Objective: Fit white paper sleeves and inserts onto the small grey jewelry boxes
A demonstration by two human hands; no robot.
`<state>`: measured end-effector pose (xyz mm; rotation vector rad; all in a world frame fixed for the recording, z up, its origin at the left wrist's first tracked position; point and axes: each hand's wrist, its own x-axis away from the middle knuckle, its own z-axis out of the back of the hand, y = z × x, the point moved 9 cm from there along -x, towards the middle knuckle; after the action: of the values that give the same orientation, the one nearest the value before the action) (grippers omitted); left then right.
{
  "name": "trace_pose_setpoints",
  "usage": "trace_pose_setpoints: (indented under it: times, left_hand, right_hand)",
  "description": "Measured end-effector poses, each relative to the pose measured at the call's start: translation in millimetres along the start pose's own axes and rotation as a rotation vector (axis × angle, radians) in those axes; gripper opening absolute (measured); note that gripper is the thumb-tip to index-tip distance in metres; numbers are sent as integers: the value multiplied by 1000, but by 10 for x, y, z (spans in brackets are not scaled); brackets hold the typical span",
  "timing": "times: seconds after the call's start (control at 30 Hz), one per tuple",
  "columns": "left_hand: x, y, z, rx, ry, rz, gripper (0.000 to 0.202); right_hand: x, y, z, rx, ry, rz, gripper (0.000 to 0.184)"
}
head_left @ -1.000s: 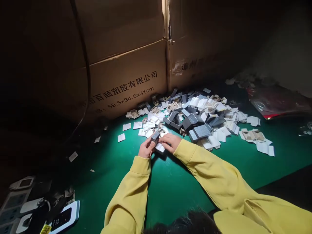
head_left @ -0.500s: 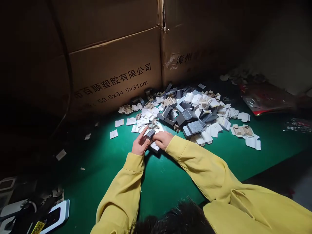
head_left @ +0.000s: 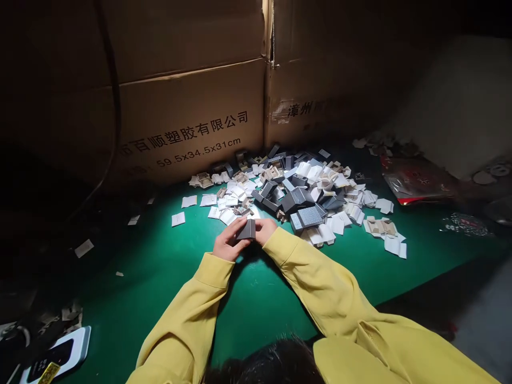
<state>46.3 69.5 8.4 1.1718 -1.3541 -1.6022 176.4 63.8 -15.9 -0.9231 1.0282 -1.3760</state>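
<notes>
Between my two hands is a small dark grey box (head_left: pixel 246 230), raised just over the green tabletop with a dark face turned up. My left hand (head_left: pixel 229 241) grips it from the left, thumb along the near side and fingers behind. From the right, my right hand (head_left: pixel 264 230) holds its other end, with the fingertips partly hidden behind the box. Just beyond my hands lies a heap of dark grey boxes (head_left: pixel 298 198) mixed with folded white paper pieces (head_left: pixel 310 170). Several flat white slips (head_left: pixel 178 218) lie left of the heap.
Large brown cardboard cartons (head_left: pixel 192 117) stand along the back of the green table (head_left: pixel 160 298). A phone (head_left: pixel 60 354) lies at the lower left. To the right are a red clear-wrapped packet (head_left: pixel 416 181), a patterned clear bag (head_left: pixel 468 225) and tan card inserts (head_left: pixel 380 226).
The grey box in my hands is turned so a plain dark face shows; earlier white inside it was visible. The view has shifted slightly.
</notes>
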Motion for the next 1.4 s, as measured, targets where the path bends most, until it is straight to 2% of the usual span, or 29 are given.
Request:
trace_pose_setpoints:
  times: [0.07,0.2,0.3,0.37,0.4,0.47,0.53,0.6,0.73,0.8,0.87,0.93,1.03,1.07,1.13,1.2,1.3,1.37,1.4]
  left_hand:
    - [22,66,-51,-33,-35,-63,45]
    - [36,142,-51,-116,-26,-130,44]
    - [39,180,-12,-182,23,-165,41]
    - [38,196,13,-206,51,-190,41]
    - [36,198,21,-212,60,-202,41]
    - [30,187,39,-220,74,-220,41]
    - [32,173,53,-222,87,-243,41]
    - [51,182,50,-223,90,-286,41]
    - [81,319,-24,-253,49,-409,43]
    - [32,472,-106,-281,7,-474,42]
    - [-89,671,-255,-323,-51,-537,40]
    - [-279,863,-476,-370,-109,-582,35]
    - [-635,1042,-886,-405,-173,-614,33]
    - [-741,1062,-1054,-421,-215,-635,33]
    - [-929,1013,-1376,-490,-297,-650,38]
    - [-1104,867,-1600,-612,-309,-592,41]
    - [-1212,582,-1832,-783,-402,-450,51]
    - [-1169,514,-1834,-807,-411,-428,56]
    - [-1121,525,-1780,-793,-387,-452,56]
  right_hand:
    - [0,97,-49,-93,-38,-107,17]
    - [-1,101,-126,-212,-87,-155,10]
    - [10,114,-79,-203,-4,-181,3]
    - [29,129,-10,-111,78,-196,8]
    - [37,141,0,-91,90,-207,8]
    - [38,169,-61,-159,30,-233,10]
    - [12,140,-172,-315,-89,-206,27]
    - [-39,56,-193,-418,-135,-113,37]
    - [-117,-86,-59,-406,-86,35,27]
    - [-124,-162,70,-382,-54,76,24]
    - [-117,-248,364,-289,89,126,20]
    - [-81,-338,807,-110,321,174,15]
    - [-48,-366,1445,1,526,179,14]
    - [-20,-355,1669,55,612,176,16]
    - [13,-314,1994,141,686,181,17]
    - [33,-323,2125,410,678,213,16]
    - [40,-223,2082,708,566,161,18]
    - [73,-147,2050,780,513,92,23]
    - [105,-142,2059,789,513,75,27]
